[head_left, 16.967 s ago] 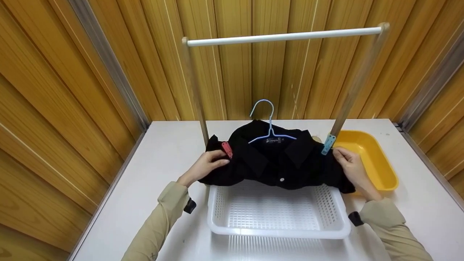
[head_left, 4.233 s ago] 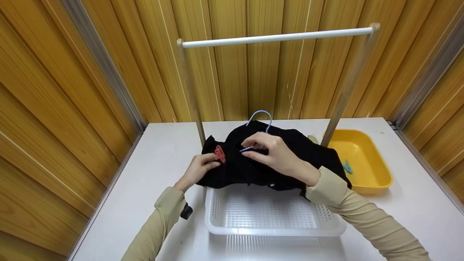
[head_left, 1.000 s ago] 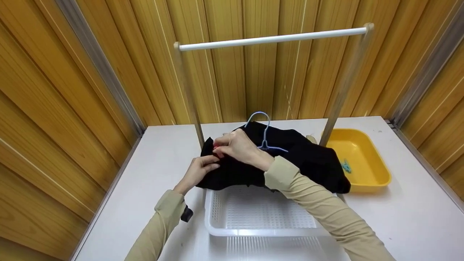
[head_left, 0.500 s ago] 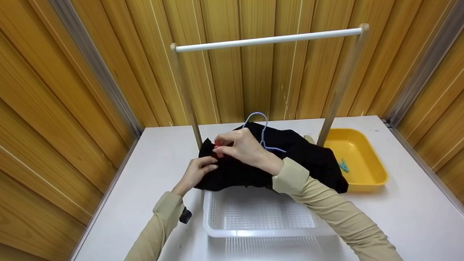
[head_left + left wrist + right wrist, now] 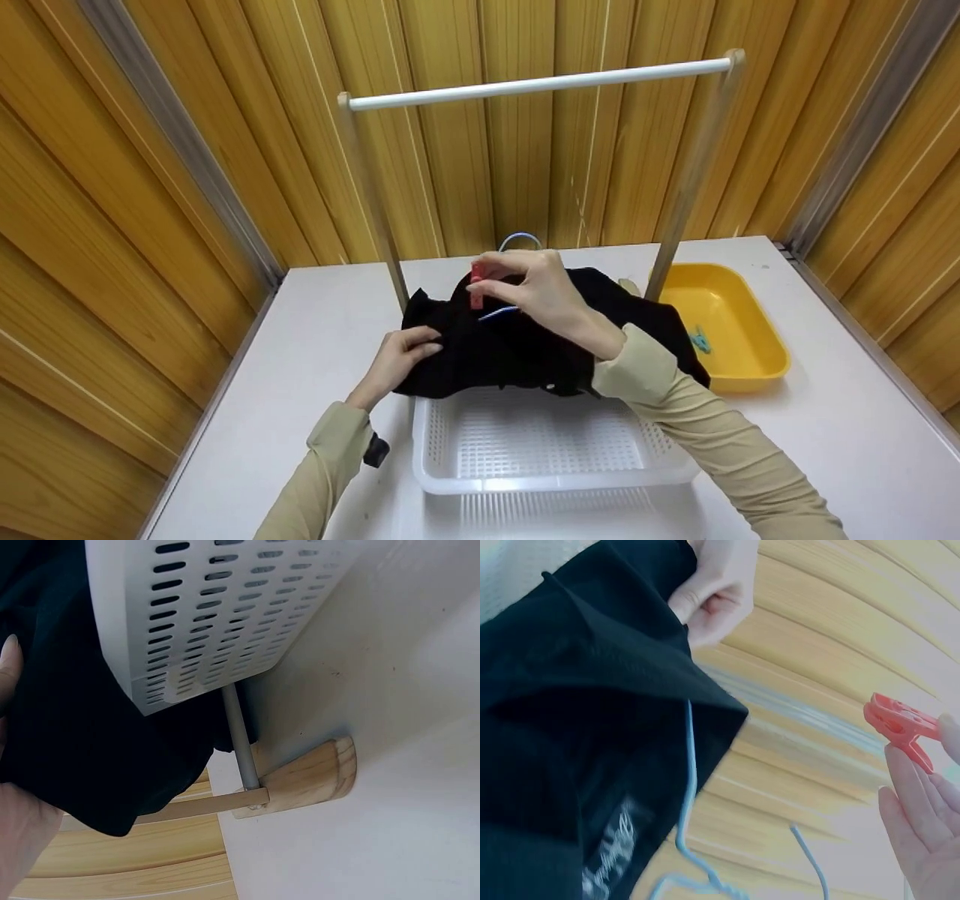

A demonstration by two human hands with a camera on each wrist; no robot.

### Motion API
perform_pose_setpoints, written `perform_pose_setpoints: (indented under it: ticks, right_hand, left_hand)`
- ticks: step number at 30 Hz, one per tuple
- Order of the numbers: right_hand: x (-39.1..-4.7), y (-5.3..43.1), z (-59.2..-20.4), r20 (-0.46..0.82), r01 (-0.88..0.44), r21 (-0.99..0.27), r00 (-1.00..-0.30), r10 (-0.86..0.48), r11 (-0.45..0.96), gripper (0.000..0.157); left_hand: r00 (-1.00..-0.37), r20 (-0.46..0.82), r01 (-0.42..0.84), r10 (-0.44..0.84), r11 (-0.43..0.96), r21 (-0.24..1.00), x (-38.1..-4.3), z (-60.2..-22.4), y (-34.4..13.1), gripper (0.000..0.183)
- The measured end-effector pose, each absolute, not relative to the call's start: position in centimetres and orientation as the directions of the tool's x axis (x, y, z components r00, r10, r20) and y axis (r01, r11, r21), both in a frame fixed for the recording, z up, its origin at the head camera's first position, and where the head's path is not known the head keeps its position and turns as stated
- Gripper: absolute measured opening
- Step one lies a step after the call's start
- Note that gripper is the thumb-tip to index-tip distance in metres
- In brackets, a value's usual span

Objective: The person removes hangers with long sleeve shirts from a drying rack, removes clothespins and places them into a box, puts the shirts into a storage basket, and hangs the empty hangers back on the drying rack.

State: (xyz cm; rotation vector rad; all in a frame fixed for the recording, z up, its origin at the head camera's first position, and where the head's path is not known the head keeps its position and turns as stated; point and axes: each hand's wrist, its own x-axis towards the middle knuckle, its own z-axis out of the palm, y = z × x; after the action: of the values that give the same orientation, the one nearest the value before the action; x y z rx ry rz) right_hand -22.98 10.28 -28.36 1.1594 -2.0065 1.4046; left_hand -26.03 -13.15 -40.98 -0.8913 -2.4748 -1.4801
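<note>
A black shirt (image 5: pixel 487 360) with a collar lies across the back of a white basket, a light blue hanger (image 5: pixel 520 237) inside it. My left hand (image 5: pixel 394 361) pinches the shirt near its left sleeve, thumb on top of the cloth. Between thumb and fingertips my right hand (image 5: pixel 551 300) holds a red clothespin (image 5: pixel 477 298), which overlaps the shirt's left collar in the head view. In the right wrist view this red clothespin (image 5: pixel 901 724) shows apart from the cloth. The hanger (image 5: pixel 688 817) comes out at the neck opening there, beside a printed label (image 5: pixel 615 844).
The white perforated basket (image 5: pixel 555 484) stands in front of a rack with a white rail (image 5: pixel 540 85) on wooden posts. At right, a yellow basin (image 5: pixel 776 360) contains a teal clothespin (image 5: pixel 700 341). Behind rises a wood-patterned wall (image 5: pixel 525 165).
The red clothespin has come off the shirt's left shoulder and moved right with my right hand. Earlier, the teal clothespin went from the right shoulder to the basin. My left hand keeps its pinch.
</note>
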Motion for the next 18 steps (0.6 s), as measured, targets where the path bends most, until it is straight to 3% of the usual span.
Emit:
perform_pose_setpoints:
  ticks: [5, 11, 18]
  right_hand:
    - [-23.1, 12.1, -27.9, 0.75, -0.814, -0.555, -0.578, -0.321, 0.169, 0.015]
    - [-23.7, 14.2, -27.6, 0.764, -0.797, -0.595, -0.6, -0.237, 0.099, 0.016]
    - [-24.6, 17.0, -27.8, 0.71, -0.714, -0.683, -0.699, -0.089, 0.154, 0.017]
  left_hand:
    - [-0.815, 0.404, 0.551, 0.416, 0.342, 0.761, -26.1, -40.9, -13.0, 0.009]
    - [-0.823, 0.393, 0.539, 0.409, 0.349, 0.767, -26.1, -40.8, -13.1, 0.01]
    - [-0.823, 0.388, 0.536, 0.415, 0.343, 0.772, -26.2, -40.7, -13.0, 0.011]
